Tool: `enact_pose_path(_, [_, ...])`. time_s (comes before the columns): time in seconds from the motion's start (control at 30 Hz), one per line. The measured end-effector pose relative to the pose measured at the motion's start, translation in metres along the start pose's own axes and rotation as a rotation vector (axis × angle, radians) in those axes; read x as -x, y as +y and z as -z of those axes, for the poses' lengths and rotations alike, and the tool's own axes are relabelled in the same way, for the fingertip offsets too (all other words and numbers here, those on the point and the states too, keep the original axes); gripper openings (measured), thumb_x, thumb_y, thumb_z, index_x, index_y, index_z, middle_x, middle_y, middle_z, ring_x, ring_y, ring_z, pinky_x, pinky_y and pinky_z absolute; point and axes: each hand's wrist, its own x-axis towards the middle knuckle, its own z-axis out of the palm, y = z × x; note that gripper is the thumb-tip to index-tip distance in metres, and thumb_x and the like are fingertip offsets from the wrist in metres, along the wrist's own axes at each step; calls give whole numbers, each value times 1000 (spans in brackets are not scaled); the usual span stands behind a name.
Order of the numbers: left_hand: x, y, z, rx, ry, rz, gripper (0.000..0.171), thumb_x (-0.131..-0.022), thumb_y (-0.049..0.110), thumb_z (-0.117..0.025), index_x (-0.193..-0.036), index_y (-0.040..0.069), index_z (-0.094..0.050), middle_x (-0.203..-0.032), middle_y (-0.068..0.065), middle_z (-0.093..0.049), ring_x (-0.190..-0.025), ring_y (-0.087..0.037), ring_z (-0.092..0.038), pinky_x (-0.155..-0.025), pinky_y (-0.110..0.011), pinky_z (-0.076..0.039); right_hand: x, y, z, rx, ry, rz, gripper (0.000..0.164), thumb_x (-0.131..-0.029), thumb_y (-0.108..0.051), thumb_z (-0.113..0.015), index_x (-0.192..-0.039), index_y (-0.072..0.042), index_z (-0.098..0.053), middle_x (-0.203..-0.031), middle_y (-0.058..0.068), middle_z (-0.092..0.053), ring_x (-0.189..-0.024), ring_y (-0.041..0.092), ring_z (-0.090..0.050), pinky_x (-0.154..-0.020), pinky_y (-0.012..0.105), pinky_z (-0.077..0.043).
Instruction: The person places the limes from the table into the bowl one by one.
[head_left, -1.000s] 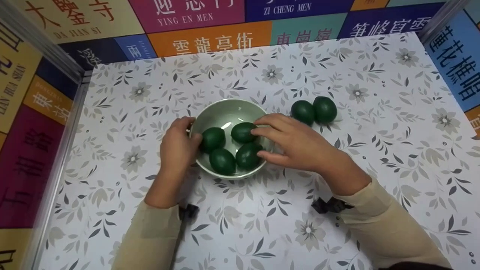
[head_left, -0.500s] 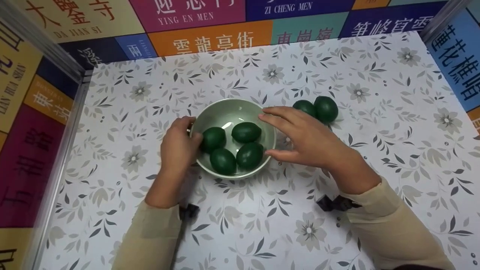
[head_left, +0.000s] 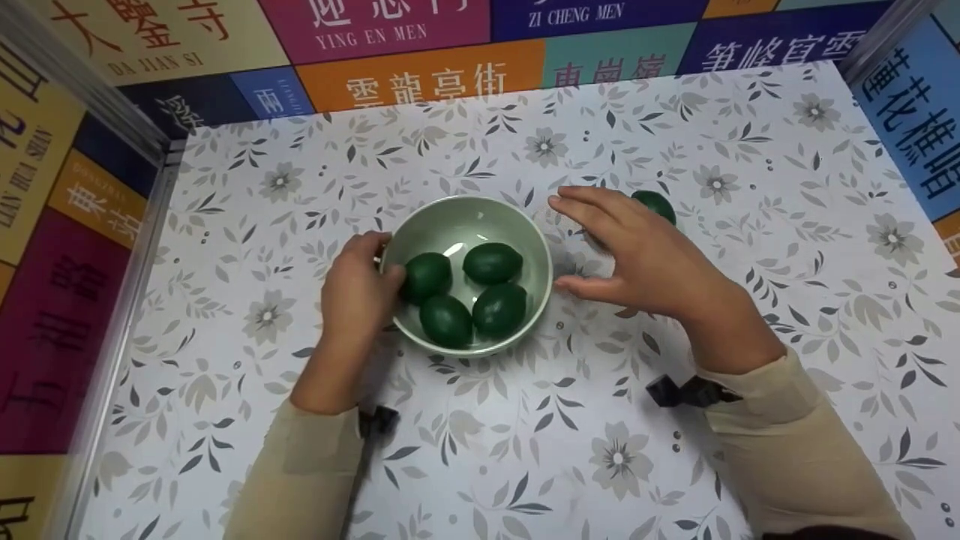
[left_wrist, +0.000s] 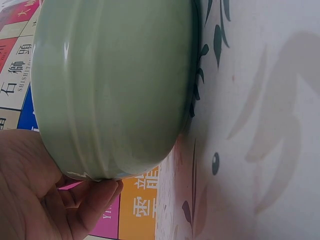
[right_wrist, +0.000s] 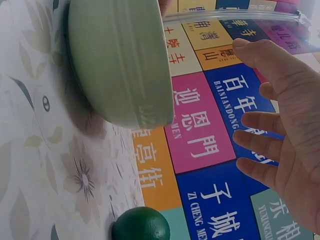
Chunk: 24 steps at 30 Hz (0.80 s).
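Observation:
A pale green bowl [head_left: 480, 217] stands mid-table, holding several dark green, smooth, lime-like fruits [head_left: 493, 263]. My left hand [head_left: 356, 289] grips the bowl's left rim, thumb over the inside and fingers round the outside. In the left wrist view those fingers reach under the bowl's curved wall [left_wrist: 125, 90]. My right hand [head_left: 637, 255] is right of the bowl, fingers spread and holding nothing. Beyond it a loose green fruit [head_left: 655, 206] is partly covered by the hand, and a second is almost wholly hidden. In the right wrist view a fruit [right_wrist: 141, 225] shows below the hand.
The table [head_left: 480, 450] has a white cloth with grey flowers and leaves. Low panels [head_left: 420, 75] with coloured, lettered blocks stand along its back and sides. A black strap mount [head_left: 690, 391] sits at the right wrist, another [head_left: 379, 421] at the left.
My right hand has drawn away from the fruits in the bowl, moving right and back until it covers much of the two loose fruits. The left hand stays on the rim.

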Motion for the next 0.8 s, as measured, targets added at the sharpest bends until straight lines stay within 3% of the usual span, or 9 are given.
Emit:
enact_pose_path(0.5, [-1,-1,0,9,4,-1,42,-93,14,-65,-134,11,-66,-126,-10,-69,-109,-28,-67,-92,-47,-55,0,21,2,-34,-34,-99,91,-82,-35,-88,-158,-16,-43,-158,12,-47,-145,34,-46,-117,56,-40])
enact_pose_path(0.8, [0,-2,0,20,7,-10,41,-92,14,-65,-133,12,-66,-126,-9,-69,-108,-28,-67,-91,-47,-55,4,35,2,-36,-80,-186,90,-82,-37,-88,-158,-22,-43,-160,10,-45,-147,35,-43,-117,57,-39])
